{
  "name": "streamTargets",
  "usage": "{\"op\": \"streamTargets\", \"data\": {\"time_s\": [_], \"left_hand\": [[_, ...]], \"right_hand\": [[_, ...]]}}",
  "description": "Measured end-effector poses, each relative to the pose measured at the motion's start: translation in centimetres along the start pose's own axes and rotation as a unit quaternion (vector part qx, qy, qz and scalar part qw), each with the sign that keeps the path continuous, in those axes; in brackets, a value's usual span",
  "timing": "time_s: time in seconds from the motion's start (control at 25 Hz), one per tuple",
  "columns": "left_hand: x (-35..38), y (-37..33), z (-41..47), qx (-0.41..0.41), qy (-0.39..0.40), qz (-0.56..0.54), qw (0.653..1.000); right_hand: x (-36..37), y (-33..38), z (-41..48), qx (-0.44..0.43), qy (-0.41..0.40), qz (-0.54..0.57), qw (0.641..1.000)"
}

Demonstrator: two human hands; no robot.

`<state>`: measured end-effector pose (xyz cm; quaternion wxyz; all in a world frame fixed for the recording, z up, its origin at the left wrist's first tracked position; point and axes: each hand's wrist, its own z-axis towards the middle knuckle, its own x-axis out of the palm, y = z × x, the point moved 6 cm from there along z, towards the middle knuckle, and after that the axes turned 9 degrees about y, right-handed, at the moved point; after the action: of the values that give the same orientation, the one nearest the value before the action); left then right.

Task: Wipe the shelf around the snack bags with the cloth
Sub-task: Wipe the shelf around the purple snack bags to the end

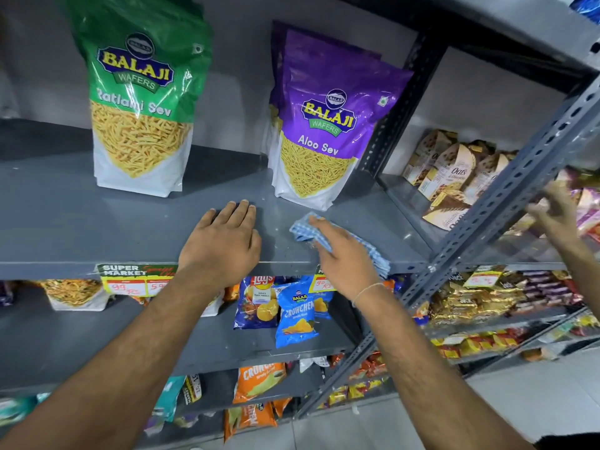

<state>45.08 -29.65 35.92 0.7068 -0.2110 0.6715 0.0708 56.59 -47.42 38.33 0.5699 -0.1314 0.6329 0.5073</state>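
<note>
Just before the Balaji Aloo Sev bag (324, 125), right hand (344, 258) presses cloth (300, 231), fingers (321, 225) straight.

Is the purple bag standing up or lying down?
Standing up. The purple bag sits on its base on the shelf, label the right way up.

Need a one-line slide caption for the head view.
Right hand presses blue checked cloth on grey shelf near purple Aloo Sev bag; left hand rests flat.

Grocery shop, grey metal racks (506, 190), packaged snack bags (328, 131), handwritten price tags (136, 282)
</note>
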Motion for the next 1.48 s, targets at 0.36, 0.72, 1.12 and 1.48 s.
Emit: {"op": "streamTargets", "data": {"time_s": [0.36, 0.72, 1.12, 1.48], "left_hand": [[-0.2, 0.2, 0.0, 0.005, -0.002, -0.013, 1.0], [-0.6, 0.1, -0.3, 0.011, 0.006, -0.032, 0.999], [-0.4, 0.4, -0.2, 0.013, 0.007, -0.037, 0.999], [-0.4, 0.8, 0.1, 0.014, -0.002, -0.057, 0.998]], "right_hand": [[-1.7, -3.5, 2.8, 0.089, -0.023, 0.0, 0.996], [-0.2, 2.9, -2.4, -0.046, 0.099, 0.091, 0.99], [1.4, 0.8, 2.8, 0.0, 0.018, -0.036, 0.999], [-4.0, 1.3, -2.3, -0.048, -0.016, 0.029, 0.998]]}}
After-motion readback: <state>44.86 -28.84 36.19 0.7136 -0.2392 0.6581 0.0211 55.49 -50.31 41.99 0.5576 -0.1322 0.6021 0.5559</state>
